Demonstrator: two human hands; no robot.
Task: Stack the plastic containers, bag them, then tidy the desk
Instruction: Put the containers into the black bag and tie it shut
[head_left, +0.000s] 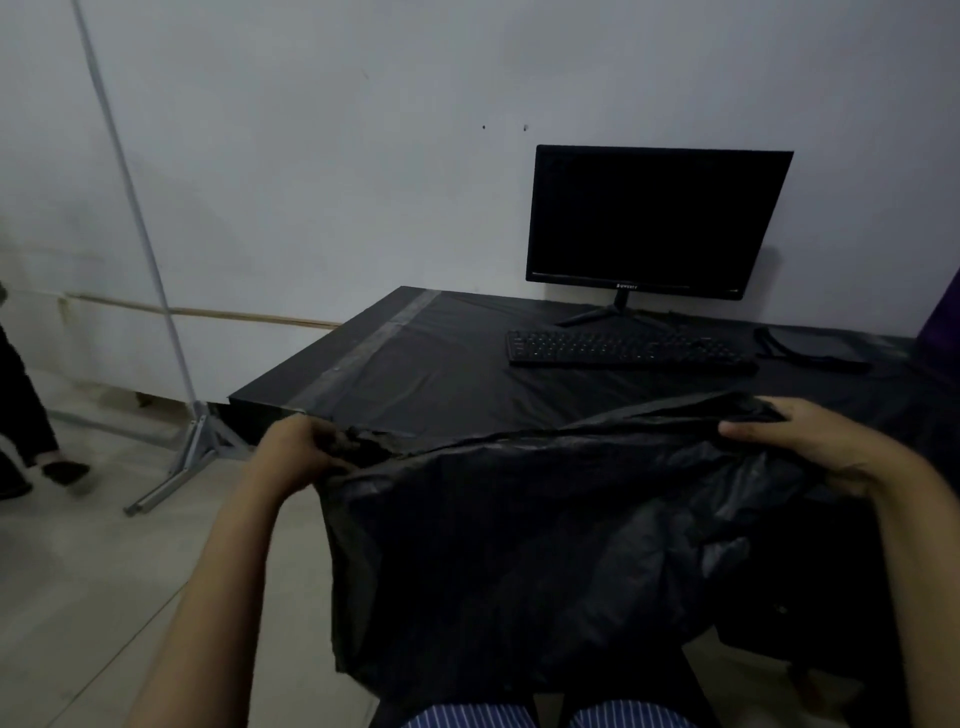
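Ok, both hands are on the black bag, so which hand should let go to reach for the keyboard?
Right, probably. The right hand grips the black bag just in front of the keyboard; the left hand holds the bag's other corner at the desk's left edge, farther away.

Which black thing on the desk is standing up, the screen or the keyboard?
The monitor stands upright on its stand against the wall. The keyboard lies flat on the desk in front of it.
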